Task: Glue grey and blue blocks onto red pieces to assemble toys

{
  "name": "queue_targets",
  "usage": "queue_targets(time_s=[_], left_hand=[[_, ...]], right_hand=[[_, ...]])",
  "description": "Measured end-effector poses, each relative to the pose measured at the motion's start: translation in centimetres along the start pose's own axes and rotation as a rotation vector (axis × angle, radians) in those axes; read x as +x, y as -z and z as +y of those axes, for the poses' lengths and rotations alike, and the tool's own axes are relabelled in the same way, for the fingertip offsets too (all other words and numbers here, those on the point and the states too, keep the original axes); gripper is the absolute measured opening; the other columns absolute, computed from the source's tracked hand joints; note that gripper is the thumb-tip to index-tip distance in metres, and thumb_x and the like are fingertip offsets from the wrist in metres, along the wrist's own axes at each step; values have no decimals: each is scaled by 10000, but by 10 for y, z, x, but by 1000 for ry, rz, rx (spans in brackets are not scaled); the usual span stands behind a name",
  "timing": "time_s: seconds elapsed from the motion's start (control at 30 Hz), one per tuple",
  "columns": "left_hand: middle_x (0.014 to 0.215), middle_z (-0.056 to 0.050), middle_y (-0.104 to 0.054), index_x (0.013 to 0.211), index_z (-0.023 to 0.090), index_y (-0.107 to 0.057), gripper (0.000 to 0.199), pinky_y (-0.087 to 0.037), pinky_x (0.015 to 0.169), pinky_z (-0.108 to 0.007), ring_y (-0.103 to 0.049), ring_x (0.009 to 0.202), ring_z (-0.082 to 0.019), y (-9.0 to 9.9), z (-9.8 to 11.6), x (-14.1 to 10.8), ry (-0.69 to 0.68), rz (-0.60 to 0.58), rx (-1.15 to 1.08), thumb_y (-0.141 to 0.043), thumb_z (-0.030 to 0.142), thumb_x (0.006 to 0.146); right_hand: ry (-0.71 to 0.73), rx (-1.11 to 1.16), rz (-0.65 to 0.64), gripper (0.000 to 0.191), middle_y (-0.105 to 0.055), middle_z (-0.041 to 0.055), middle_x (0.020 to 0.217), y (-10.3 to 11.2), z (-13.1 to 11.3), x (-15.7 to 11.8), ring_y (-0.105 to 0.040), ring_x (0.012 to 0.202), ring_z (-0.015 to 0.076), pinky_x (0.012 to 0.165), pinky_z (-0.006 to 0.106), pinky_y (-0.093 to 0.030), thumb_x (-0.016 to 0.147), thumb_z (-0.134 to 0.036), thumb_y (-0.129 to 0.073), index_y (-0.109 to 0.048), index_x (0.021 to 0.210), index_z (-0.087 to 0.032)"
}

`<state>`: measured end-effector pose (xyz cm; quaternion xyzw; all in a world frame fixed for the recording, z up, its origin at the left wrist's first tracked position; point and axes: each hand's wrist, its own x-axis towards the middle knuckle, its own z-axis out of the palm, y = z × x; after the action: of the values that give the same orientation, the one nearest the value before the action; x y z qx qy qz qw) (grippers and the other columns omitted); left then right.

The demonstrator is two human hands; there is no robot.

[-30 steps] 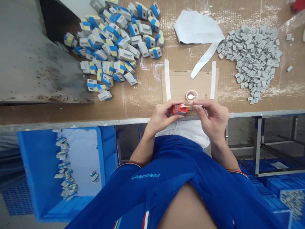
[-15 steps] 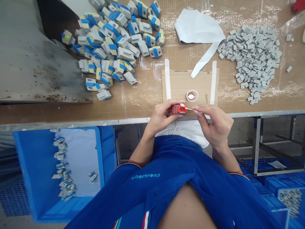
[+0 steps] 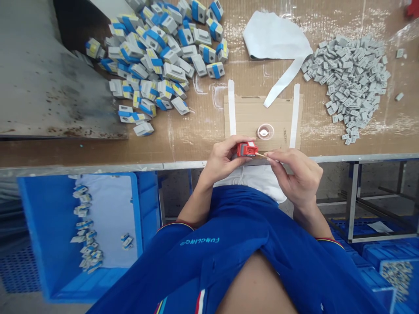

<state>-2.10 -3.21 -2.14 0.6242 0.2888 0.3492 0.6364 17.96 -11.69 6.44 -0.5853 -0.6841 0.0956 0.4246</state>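
Observation:
Near the table's front edge, my left hand [image 3: 224, 159] is closed around a small red and grey part [image 3: 247, 149], its open side facing right. My right hand [image 3: 296, 173] pinches a thin wooden stick [image 3: 261, 155], whose left tip is at the right side of the red part; whether it touches cannot be made out. Just beyond the hands, a small clear cup [image 3: 265, 131] with something white inside stands on a cardboard sheet [image 3: 248, 111], which has white strips [image 3: 231, 109] along its sides.
Many grey, blue-banded blocks [image 3: 173, 72] lie at the back left, beside a stained metal box [image 3: 65, 96]. A white cloth [image 3: 276, 37] and a heap of small grey pieces [image 3: 353, 78] lie farther right. Below left is a blue crate [image 3: 49, 226].
The stick's tip has moved slightly down relative to the red part, and my right hand has shifted a little right and down. My left hand has hardly moved.

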Motion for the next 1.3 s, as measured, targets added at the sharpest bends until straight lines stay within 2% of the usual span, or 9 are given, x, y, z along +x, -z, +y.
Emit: queue_targets(time_s=[0.17,0.33,0.5,0.77,0.9,1.03,1.17,1.3], left_hand=[[1397,-120,-806,1393,241,-748,497,-650,1040,-331,-809,1211,-227,1,0,0,-28,-13,23,-877,285,915],[1356,-100,-824,1397,255,-752,481,-645,1027,-317,-818,1193,-220,3,2,1,-66,-32,72,-849,246,926],[1343,-100,-829,1396,264,-757,493,-644,993,-311,-823,1162,-218,3,1,1,-62,-18,74,-867,269,915],[1338,-96,-832,1386,265,-764,515,-652,1012,-329,-823,1167,-226,3,-2,0,-53,-17,52,-903,303,891],[1324,-94,-837,1352,262,-770,507,-671,977,-306,-834,1119,-203,5,-1,1,-38,-26,-107,-926,268,870],[1302,-96,-842,1315,246,-774,484,-678,967,-303,-837,1083,-189,6,3,3,1,-30,-199,-938,263,860],[1351,-110,-827,1314,240,-769,495,-678,969,-303,-833,1104,-195,5,4,3,23,-36,-226,-948,300,856],[1350,-109,-827,1316,242,-764,500,-679,972,-303,-834,1102,-195,6,3,2,29,-35,-230,-950,293,855]], right_hand=[[-24,97,13,147,-887,0,935,-4,-3,3,-861,867,194,759,316,-689,1020,-170,-735,-789,1081,-292],[-10,136,14,149,-895,3,949,-10,-4,8,-867,854,189,762,311,-707,1027,-159,-722,-789,1070,-285],[-72,161,16,146,-896,-2,964,-10,0,7,-872,896,195,806,314,-715,1018,-185,-751,-807,1095,-297],[-241,152,239,100,-863,19,930,-13,18,-5,-822,737,188,681,337,-692,1032,-366,-769,-820,1046,-281],[-251,149,353,128,-842,4,885,-17,27,-2,-807,714,179,689,345,-681,1028,-402,-776,-809,1010,-279],[-248,195,426,122,-807,-24,818,-23,40,5,-775,649,146,606,291,-623,1020,-397,-790,-800,1010,-276],[-272,186,394,215,-795,-17,797,-32,54,10,-759,629,149,582,295,-590,1019,-463,-779,-794,972,-253],[-244,83,315,280,-803,3,805,-34,57,14,-698,641,146,612,313,-557,1027,-488,-756,-797,892,-246]])
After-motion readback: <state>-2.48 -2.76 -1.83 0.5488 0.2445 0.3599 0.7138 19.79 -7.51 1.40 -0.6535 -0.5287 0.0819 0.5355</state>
